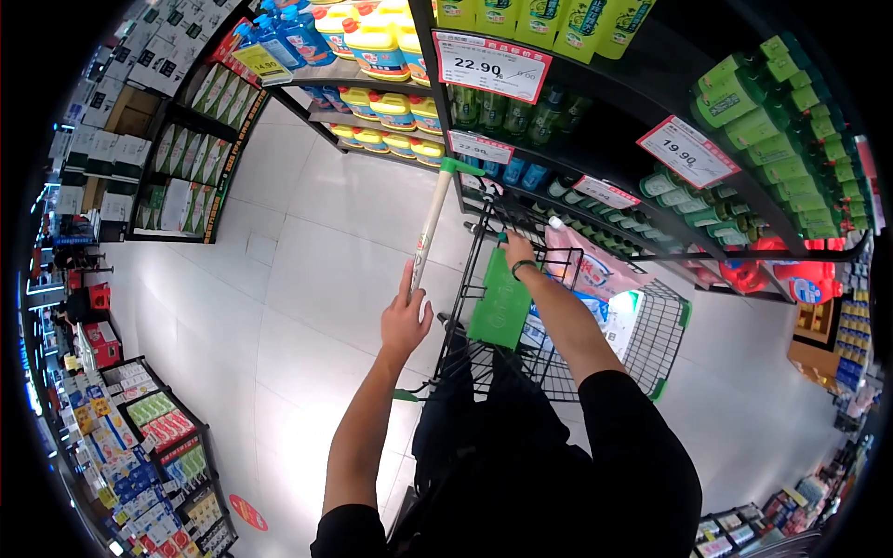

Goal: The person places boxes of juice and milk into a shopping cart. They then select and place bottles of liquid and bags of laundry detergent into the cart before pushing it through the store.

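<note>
My left hand (pixel 406 321) is at the cream handlebar (pixel 431 219) of a shopping cart (pixel 672 321). Its index finger stretches along the bar and the thumb stands apart, so it looks open rather than wrapped round it. My right hand (pixel 518 249), with a dark band at the wrist, reaches over the upper part of the cart beside the green seat panel (pixel 495 299). Its fingers are closed at a small dark green thing, mostly hidden by the hand. In the basket, a pink package (pixel 595 265) and a white-and-blue package (pixel 621 321) lie partly behind my right arm.
A dark shelf ahead holds green bottles (pixel 519 116), yellow jugs (pixel 377 56) and price signs (pixel 490 67). The cart's far side is close to it. Pale tiled floor (pixel 307 223) stretches to the left. Stocked racks (pixel 195 158) stand along the left side.
</note>
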Action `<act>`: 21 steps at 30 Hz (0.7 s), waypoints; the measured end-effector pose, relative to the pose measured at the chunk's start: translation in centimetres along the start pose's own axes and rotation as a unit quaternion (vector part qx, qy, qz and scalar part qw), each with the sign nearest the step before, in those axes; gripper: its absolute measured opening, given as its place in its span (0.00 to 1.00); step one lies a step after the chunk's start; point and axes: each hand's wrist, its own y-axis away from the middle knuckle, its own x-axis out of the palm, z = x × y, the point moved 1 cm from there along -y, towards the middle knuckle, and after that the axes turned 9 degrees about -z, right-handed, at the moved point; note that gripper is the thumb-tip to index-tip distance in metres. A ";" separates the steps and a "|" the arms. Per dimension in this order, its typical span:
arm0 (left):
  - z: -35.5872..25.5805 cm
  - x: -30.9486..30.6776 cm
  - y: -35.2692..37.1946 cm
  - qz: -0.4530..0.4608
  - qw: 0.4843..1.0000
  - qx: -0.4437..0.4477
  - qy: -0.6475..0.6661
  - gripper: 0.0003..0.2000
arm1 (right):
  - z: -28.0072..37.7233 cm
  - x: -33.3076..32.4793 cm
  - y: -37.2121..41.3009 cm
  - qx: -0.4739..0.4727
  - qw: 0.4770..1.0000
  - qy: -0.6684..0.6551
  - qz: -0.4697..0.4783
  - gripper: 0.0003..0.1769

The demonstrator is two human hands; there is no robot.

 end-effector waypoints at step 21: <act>0.8 1.9 -2.8 0.003 0.997 0.070 0.017 0.08 | 18.1 -34.1 0.5 -0.149 0.962 -0.144 -0.176 0.19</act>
